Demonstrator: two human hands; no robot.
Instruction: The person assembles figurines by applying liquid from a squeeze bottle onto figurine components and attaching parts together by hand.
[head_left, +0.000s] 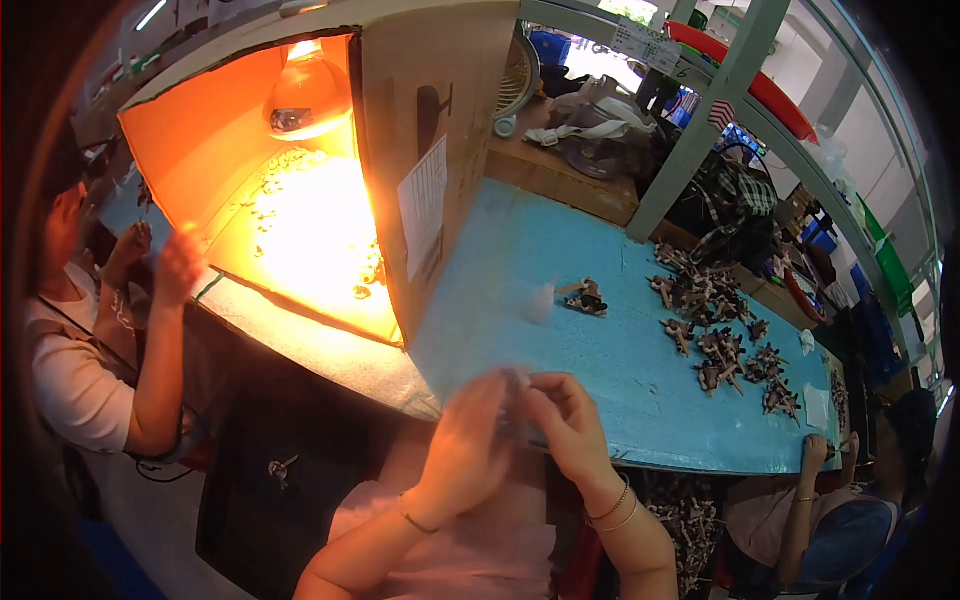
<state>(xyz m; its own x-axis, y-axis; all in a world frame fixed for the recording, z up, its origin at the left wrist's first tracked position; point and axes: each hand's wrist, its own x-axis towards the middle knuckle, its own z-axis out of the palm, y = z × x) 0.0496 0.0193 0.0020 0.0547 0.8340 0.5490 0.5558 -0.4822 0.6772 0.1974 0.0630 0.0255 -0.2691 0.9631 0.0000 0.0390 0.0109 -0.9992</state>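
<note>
My left hand (pixel 468 440) and my right hand (pixel 568 430) meet over the near edge of the blue tabletop (pixel 480 300). Both are closed around a small dark piece (pixel 515 408), too blurred to name and partly hidden by my fingers. The right thumb and fingers pinch at its upper end. Just beyond my hands lie a couple of small brown, black and cream pieces (pixel 585 298), beside a whitish smear (pixel 541 303) that I cannot make out. Farther right are loose clusters of similar small pieces (pixel 722 350).
At left stands an open cardboard box (pixel 425 130) with a glowing lamp (pixel 305 95) over many small pieces. A dark tray (pixel 240 510) below holds one piece. People sit at left (pixel 100 370) and right (pixel 830 520). A metal post (pixel 710 120) rises at the back.
</note>
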